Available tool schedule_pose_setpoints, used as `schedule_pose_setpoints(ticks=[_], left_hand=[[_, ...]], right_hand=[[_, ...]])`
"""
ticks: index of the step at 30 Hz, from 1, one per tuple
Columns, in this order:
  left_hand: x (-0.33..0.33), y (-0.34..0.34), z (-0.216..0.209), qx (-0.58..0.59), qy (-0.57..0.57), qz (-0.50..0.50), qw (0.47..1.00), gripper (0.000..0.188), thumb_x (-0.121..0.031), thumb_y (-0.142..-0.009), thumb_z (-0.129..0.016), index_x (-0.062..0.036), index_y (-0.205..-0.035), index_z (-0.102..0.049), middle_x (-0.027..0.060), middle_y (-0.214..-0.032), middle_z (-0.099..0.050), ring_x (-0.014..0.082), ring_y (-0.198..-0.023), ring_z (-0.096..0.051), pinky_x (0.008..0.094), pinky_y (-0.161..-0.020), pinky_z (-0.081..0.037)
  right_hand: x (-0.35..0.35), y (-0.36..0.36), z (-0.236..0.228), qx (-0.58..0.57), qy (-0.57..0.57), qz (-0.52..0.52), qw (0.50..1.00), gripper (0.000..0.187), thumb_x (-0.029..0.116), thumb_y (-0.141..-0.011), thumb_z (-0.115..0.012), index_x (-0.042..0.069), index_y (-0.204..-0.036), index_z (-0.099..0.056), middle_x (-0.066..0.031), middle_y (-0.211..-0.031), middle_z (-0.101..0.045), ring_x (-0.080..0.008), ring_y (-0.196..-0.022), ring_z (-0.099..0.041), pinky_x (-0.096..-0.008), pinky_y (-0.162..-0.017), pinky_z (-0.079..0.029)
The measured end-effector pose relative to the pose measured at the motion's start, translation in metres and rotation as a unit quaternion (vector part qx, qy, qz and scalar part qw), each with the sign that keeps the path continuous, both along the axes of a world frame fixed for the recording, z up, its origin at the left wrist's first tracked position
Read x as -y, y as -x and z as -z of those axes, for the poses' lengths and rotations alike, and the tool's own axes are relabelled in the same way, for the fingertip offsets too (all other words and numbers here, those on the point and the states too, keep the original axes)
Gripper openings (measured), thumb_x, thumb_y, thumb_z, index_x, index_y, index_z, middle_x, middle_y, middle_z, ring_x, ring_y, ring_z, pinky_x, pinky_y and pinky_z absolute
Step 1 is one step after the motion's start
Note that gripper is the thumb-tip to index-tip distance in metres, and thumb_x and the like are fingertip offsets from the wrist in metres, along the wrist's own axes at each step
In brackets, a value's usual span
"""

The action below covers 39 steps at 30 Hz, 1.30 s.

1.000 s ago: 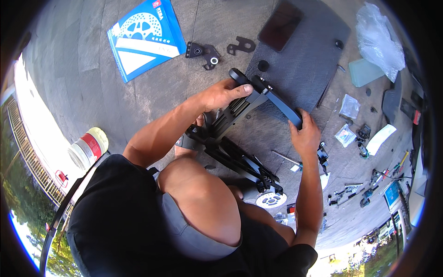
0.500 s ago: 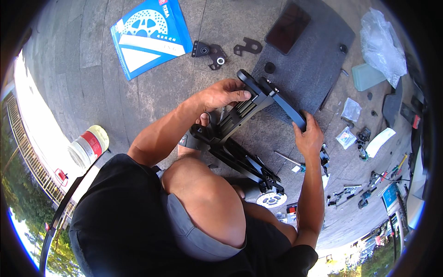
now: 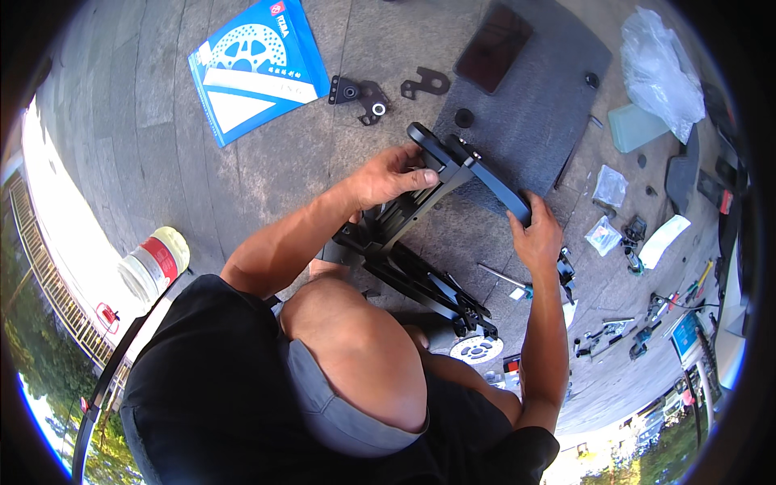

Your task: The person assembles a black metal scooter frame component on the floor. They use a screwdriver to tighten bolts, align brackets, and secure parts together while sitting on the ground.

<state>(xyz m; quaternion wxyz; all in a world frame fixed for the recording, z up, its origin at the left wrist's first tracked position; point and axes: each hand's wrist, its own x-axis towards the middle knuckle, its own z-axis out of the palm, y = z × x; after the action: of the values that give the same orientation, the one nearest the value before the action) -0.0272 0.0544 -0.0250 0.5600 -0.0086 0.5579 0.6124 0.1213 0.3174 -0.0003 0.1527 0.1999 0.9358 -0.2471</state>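
Note:
A black metal fork assembly [image 3: 390, 236] with two pairs of long arms lies slantwise in front of me, above my bare knee. My left hand [image 3: 394, 175] is closed round its upper left part, thumb on top; some of its fingers are hidden behind the metal. My right hand [image 3: 537, 233] pinches the end of the assembly's upper right arm between thumb and fingers. At the lower end of the fork sits a drilled silver brake disc [image 3: 476, 349], beside my leg.
A black mat [image 3: 558, 89] bears a dark phone [image 3: 495, 47]. Left of it lie black metal brackets [image 3: 360, 99] and a blue package [image 3: 257, 69]. Clear plastic wrap [image 3: 661, 77], small bags and scattered tools [image 3: 638, 343] are on the right. A tub [image 3: 153, 263] stands at left.
The view has shifted slightly, so the ground things sit a little further left. Both hands keep their grip on the fork assembly, which has hardly moved.

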Motion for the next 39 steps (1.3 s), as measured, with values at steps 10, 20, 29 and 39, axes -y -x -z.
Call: schedule_pose_setpoints(ticks=[10, 20, 29, 39], left_hand=[[-0.008, 0.001, -0.011, 0.003, 0.027, 0.009, 1.0, 0.072, -0.039, -0.081, -0.074, 0.0054, -0.131, -0.046, 0.018, -0.129, -0.053, 0.0276, -0.123, -0.048, 0.0392, -0.106, -0.034], [-0.008, -0.003, -0.002, -0.006, 0.023, -0.006, 1.0, 0.069, -0.038, -0.081, -0.075, 0.0051, -0.128, -0.048, 0.0167, -0.122, -0.056, 0.0263, -0.117, -0.051, 0.0391, -0.103, -0.037], [-0.008, -0.005, 0.003, -0.017, 0.004, -0.026, 1.0, 0.071, -0.039, -0.079, -0.076, 0.0055, -0.127, -0.049, 0.0166, -0.119, -0.058, 0.0258, -0.114, -0.053, 0.0387, -0.101, -0.04], [-0.008, -0.005, 0.002, -0.019, 0.009, -0.034, 0.999, 0.072, -0.039, -0.078, -0.078, 0.006, -0.126, -0.048, 0.0162, -0.116, -0.059, 0.0246, -0.111, -0.056, 0.0377, -0.099, -0.043]], right_hand=[[-0.001, -0.002, 0.003, -0.007, -0.014, -0.005, 1.0, 0.045, 0.019, -0.075, -0.073, 0.012, -0.117, -0.058, -0.0157, -0.103, -0.065, -0.0378, -0.094, -0.062, -0.0458, -0.08, -0.049], [-0.001, -0.002, 0.003, 0.005, -0.006, 0.002, 1.0, 0.045, 0.019, -0.075, -0.073, 0.013, -0.117, -0.058, -0.0157, -0.104, -0.065, -0.0382, -0.096, -0.062, -0.0468, -0.08, -0.049], [-0.002, -0.002, 0.004, 0.002, -0.005, 0.0, 1.0, 0.045, 0.019, -0.076, -0.073, 0.013, -0.117, -0.058, -0.0161, -0.103, -0.065, -0.0384, -0.095, -0.062, -0.0472, -0.08, -0.049], [-0.001, 0.0, 0.002, 0.009, -0.012, -0.001, 1.0, 0.044, 0.019, -0.076, -0.073, 0.013, -0.117, -0.058, -0.0157, -0.104, -0.065, -0.0387, -0.095, -0.062, -0.0474, -0.08, -0.049]])
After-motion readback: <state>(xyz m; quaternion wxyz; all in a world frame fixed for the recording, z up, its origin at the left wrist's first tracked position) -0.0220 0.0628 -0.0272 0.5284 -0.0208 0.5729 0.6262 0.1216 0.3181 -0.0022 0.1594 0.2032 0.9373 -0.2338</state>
